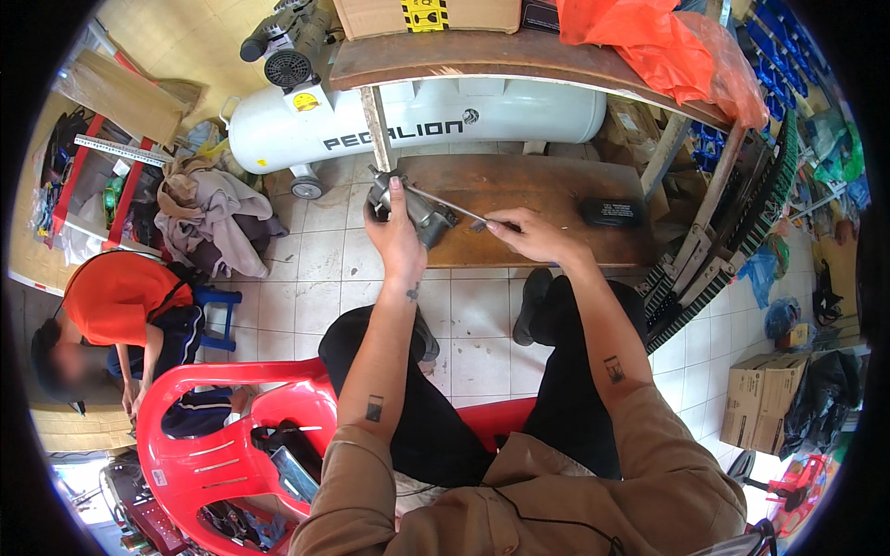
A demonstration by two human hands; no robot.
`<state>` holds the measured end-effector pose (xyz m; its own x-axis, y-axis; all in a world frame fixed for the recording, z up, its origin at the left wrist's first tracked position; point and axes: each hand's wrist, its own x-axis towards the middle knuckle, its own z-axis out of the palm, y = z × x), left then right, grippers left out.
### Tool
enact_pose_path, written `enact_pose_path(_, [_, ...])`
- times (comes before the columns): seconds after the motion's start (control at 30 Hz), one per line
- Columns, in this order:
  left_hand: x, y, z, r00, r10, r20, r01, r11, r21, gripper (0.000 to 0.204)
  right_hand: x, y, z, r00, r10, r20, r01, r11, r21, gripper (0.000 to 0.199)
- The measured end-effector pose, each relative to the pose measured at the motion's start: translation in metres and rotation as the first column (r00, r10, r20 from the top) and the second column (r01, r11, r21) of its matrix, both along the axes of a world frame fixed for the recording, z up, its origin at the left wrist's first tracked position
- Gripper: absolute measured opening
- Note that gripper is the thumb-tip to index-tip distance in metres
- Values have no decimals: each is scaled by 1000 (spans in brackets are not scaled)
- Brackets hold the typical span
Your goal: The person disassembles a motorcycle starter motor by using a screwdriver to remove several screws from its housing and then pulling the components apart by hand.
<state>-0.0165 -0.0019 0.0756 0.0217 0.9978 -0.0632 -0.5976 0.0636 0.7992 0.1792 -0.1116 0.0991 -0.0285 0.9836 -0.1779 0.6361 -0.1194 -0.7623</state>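
Observation:
My left hand (399, 236) is wrapped round a grey metal machine part (428, 221), roughly cylindrical, and holds it up over the near left corner of the low wooden bench (547, 181). Between the fingers of my right hand (542, 238) is the dark handle of a screwdriver. The long thin screwdriver shaft (451, 206) slants up and left to the upper end of the metal part. Whether its tip touches the part is too small to tell. A black box-shaped thing (612, 212) lies on the bench, to the right of my right hand.
A white air compressor tank (278, 130) stands behind the bench, with a wooden shelf (556, 60) above. Left are a red plastic chair (199, 375) and a person in an orange shirt (120, 296). Cardboard boxes (762, 398) stand at the right.

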Motion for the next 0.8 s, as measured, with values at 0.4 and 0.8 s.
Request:
enact_pose_path(0.4, [1, 3, -9, 1000, 6, 9, -6, 1000, -23, 37, 6, 3, -16, 998, 30, -47, -27, 998, 63, 44])
enact_pose_path(0.8, [4, -4, -2, 1000, -3, -7, 3, 1000, -21, 38, 2, 1, -15, 1000, -5, -30, 9, 990, 140, 45])
